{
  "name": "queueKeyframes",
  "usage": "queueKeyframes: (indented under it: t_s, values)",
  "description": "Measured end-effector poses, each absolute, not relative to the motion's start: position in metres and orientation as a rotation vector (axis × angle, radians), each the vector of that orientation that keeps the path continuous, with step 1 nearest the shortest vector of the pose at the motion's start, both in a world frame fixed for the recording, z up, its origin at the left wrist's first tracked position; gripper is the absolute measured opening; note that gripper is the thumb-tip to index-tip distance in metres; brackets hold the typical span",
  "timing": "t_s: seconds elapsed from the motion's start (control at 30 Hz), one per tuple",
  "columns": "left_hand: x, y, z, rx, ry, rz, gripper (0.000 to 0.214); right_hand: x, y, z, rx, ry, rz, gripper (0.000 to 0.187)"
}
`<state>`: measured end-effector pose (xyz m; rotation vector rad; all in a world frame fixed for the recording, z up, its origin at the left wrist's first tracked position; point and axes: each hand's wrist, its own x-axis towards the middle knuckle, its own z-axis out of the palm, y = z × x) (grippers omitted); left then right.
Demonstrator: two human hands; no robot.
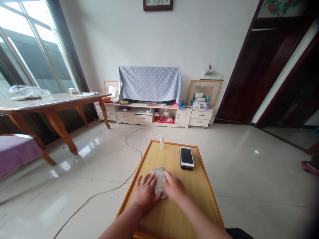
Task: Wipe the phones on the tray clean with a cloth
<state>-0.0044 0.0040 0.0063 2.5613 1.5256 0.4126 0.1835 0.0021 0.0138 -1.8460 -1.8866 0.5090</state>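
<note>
The left hand (146, 193) is laid flat against a pale flat box (158, 190) on a wooden board (149, 159); translucent film (161, 174) is pinched by the right hand (173, 187). The box is judged light, stiff, best held by its edges. A smartphone (186, 157) lies beyond.

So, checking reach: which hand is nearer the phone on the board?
Right. The right hand sits short of the phone, toward the person; the left hand lies farther off, left of the right hand.
</note>
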Motion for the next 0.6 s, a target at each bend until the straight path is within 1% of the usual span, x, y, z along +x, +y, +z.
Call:
queueKeyframes:
  t_s: [0.1, 0.2, 0.27, 0.37, 0.47, 0.6]
  values:
    - [-0.005, 0.005, 0.005, 2.577, 1.493, 0.387, 0.067, 0.180, 0.033, 0.025, -1.890, -1.946, 0.458, 0.041]
    - [-0.006, 0.006, 0.003, 2.598, 1.480, 0.390, 0.069, 0.180, 0.051, 0.026, -1.880, -1.981, 0.440, 0.041]
    - [-0.005, 0.006, 0.004, 2.614, 1.487, 0.391, 0.068, 0.180, 0.055, 0.025, -1.862, -2.019, 0.428, 0.040]
    - [-0.004, 0.003, 0.010, 2.653, 1.491, 0.413, 0.066, 0.182, 0.048, 0.022, -1.831, -2.066, 0.389, 0.033]
    - [-0.002, -0.002, 0.019, 2.669, 1.493, 0.466, 0.057, 0.186, 0.036, 0.020, -1.833, -2.073, 0.332, 0.029]
    - [0.000, -0.008, 0.027, 2.670, 1.455, 0.512, 0.037, 0.195, 0.029, 0.018, -1.867, -2.071, 0.286, 0.028]
